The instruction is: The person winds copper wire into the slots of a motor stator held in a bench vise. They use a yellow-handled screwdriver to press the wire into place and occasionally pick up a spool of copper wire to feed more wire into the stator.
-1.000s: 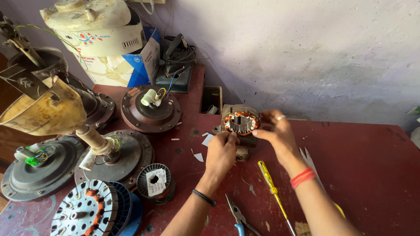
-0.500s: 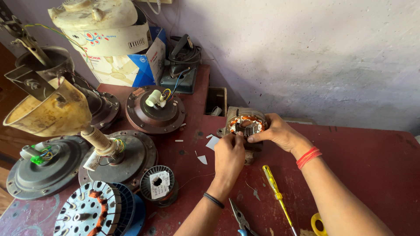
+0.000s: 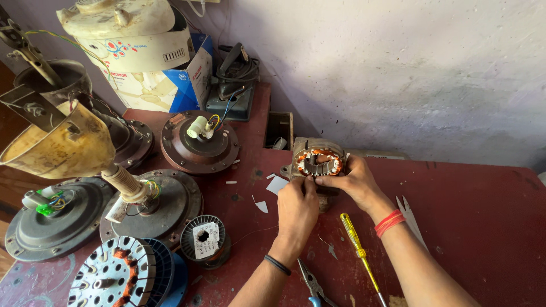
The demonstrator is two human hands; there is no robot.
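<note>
The small motor stator [image 3: 318,162] with copper windings sits on the red table [image 3: 483,227], pinched at its near edge by left hand [image 3: 297,207] and right hand [image 3: 350,182]. A yellow screwdriver [image 3: 358,250] lies just below the right fingers [image 3: 327,181].

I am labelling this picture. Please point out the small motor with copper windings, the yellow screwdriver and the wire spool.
small motor [image 3: 318,161], head view, copper windings
yellow screwdriver [image 3: 351,228], head view, handle
wire spool [image 3: 205,240], head view, top label

Red workbench [image 3: 472,227] – fan motors [image 3: 199,142], wire spool [image 3: 205,241], yellow screwdriver [image 3: 358,250], pliers [image 3: 313,284], paper bits [image 3: 277,185].
</note>
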